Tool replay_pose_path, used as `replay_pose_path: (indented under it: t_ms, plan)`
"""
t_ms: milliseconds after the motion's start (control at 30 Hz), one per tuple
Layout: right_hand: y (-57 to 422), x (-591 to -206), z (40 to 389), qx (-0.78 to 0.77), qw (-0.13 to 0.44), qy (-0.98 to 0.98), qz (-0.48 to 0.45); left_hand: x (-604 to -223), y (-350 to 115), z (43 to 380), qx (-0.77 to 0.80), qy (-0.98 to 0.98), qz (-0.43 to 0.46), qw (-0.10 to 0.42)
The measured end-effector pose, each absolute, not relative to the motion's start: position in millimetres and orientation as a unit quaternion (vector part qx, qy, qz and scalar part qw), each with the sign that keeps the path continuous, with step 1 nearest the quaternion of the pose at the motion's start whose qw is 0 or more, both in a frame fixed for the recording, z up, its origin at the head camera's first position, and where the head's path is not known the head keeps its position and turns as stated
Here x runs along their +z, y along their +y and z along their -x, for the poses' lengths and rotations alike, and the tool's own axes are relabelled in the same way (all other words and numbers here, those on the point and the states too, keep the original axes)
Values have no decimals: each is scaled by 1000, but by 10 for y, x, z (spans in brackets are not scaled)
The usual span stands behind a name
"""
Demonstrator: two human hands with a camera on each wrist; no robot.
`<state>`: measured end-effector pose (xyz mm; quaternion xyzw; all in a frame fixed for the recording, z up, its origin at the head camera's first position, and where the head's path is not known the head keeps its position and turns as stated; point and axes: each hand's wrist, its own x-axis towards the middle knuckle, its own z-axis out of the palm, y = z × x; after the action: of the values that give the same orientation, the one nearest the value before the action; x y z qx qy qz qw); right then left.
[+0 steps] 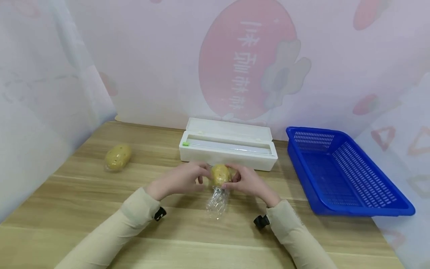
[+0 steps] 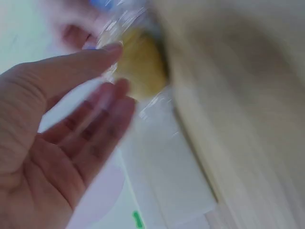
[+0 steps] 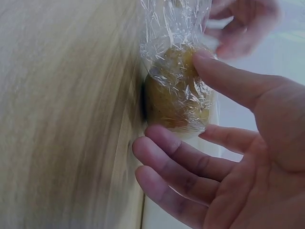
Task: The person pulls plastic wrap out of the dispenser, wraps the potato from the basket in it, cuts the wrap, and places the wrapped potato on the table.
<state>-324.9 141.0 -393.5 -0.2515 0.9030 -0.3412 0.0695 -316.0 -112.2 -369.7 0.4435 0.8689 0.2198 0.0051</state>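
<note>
A yellow potato (image 1: 220,175) in clear plastic wrap sits in the middle of the table, between both hands. Loose crinkled wrap (image 1: 217,203) trails from it toward the person. My right hand (image 1: 248,182) grips the potato at its right side, thumb on the near part and index finger at the far end; the other fingers show spread in the right wrist view. At the potato's left side is my left hand (image 1: 183,179), its thumb and fingers held apart and their tips close to the wrap. The left wrist view is blurred.
Behind the potato stands a white cling-film box (image 1: 228,158), lid up, with a film roll and a green slider. Another wrapped potato (image 1: 117,157) lies at the left. A blue plastic basket (image 1: 302,175) stands at the right. A printed cloth wall closes off the back.
</note>
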Motion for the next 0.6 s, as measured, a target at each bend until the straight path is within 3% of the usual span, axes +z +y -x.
replay_pose_path:
  t_ms: [333,600]
  plan:
    - [1450,-3962,3291,-335,68,905,254,-3840,-985,2917,95,821,-556,-89]
    - [1521,-3882,3182,-287,34,906,308,-3857,-990,2986,214,812,-537,-82]
